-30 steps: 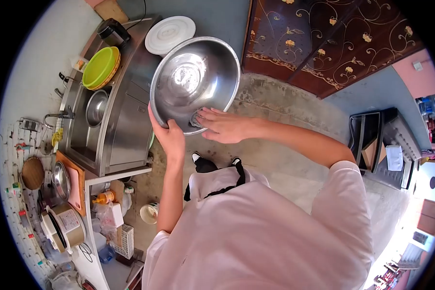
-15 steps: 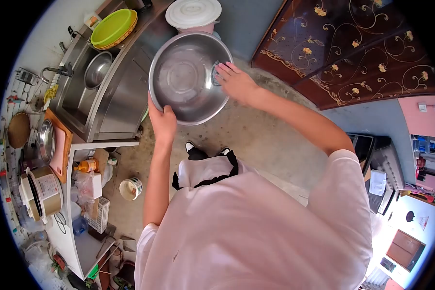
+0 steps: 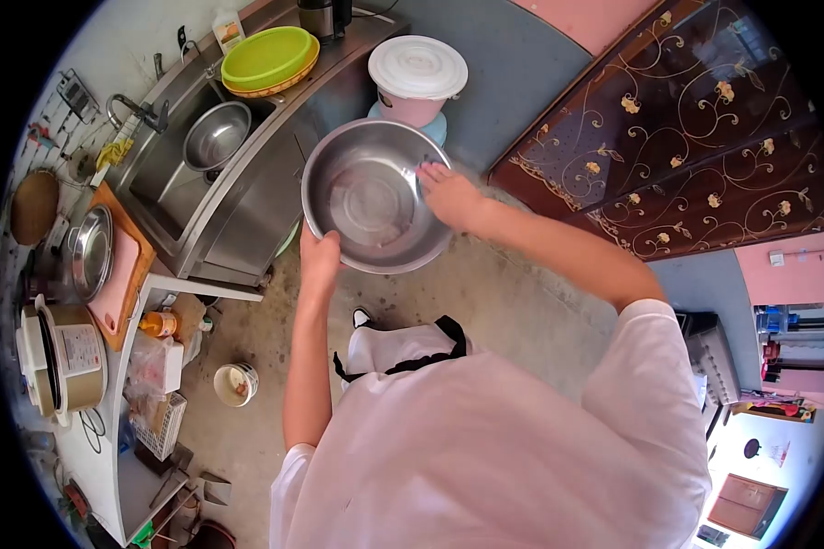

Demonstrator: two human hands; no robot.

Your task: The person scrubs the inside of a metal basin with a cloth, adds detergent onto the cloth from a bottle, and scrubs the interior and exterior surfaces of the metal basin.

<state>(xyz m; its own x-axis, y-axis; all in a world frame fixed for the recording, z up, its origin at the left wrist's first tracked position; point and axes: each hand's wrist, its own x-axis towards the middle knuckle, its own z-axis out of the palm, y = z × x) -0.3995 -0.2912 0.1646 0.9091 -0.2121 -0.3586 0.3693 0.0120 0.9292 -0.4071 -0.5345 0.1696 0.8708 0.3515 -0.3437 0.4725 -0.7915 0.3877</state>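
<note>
My left hand (image 3: pixel 319 260) grips the near-left rim of a large stainless steel basin (image 3: pixel 328 178), thumb over the edge and fingers behind it. The basin is tilted with its inside facing me, held above the floor. Against its right inner wall, my right hand (image 3: pixel 449 194) presses with fingers close together. Under those fingertips is a small greyish scouring pad (image 3: pixel 420 168), mostly covered by the hand. A dull, streaky patch shows on the basin's bottom.
At left is a steel sink (image 3: pixel 151 206) with a smaller metal bowl (image 3: pixel 217 135) and a green basin (image 3: pixel 267 57) by it. A lidded white bucket (image 3: pixel 417 69) stands behind my basin. A rice cooker (image 3: pixel 69 357), a floor bucket (image 3: pixel 236 384) and a dark flowered cabinet (image 3: pixel 650 137) are around.
The view has shifted, so the surroundings sit lower and the sink further right. My right hand remains on the basin's right inner wall, its pad now more hidden. My left grip is unchanged.
</note>
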